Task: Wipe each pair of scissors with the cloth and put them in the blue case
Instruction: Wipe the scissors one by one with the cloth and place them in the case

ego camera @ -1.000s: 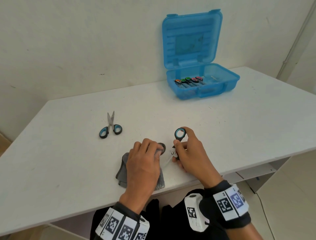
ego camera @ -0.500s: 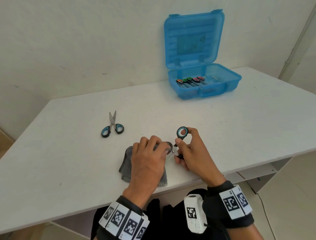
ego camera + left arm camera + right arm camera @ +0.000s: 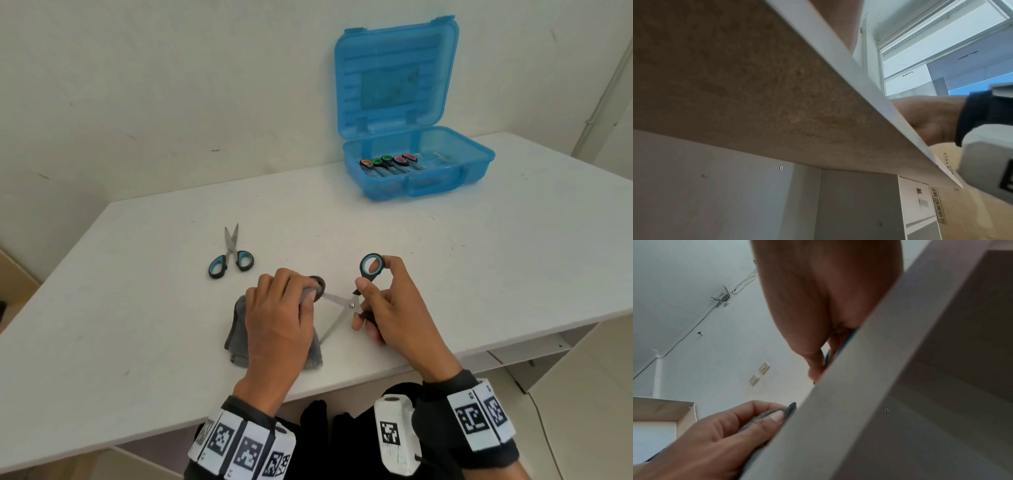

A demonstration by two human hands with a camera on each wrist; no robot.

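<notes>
My right hand (image 3: 373,301) grips the handles of a pair of scissors (image 3: 346,303) with black and blue loops, blades spread apart near the table's front edge. My left hand (image 3: 284,308) pinches a grey cloth (image 3: 236,329) around the tip of the upper blade; the lower blade points down toward the cloth. In the right wrist view the left hand (image 3: 748,420) pinches the cloth (image 3: 764,415) beside the table edge. A second blue-handled pair of scissors (image 3: 232,255) lies on the table to the left. The blue case (image 3: 418,178) stands open at the back right, with several scissors (image 3: 388,162) inside.
The white table (image 3: 479,257) meets a white wall behind. The case lid (image 3: 394,75) leans upright against the wall. In the left wrist view only the table's underside (image 3: 756,89) and my right wrist show.
The scissors' blades have spread wider apart. My left hand has slid the cloth outward along the upper blade, away from the pivot.
</notes>
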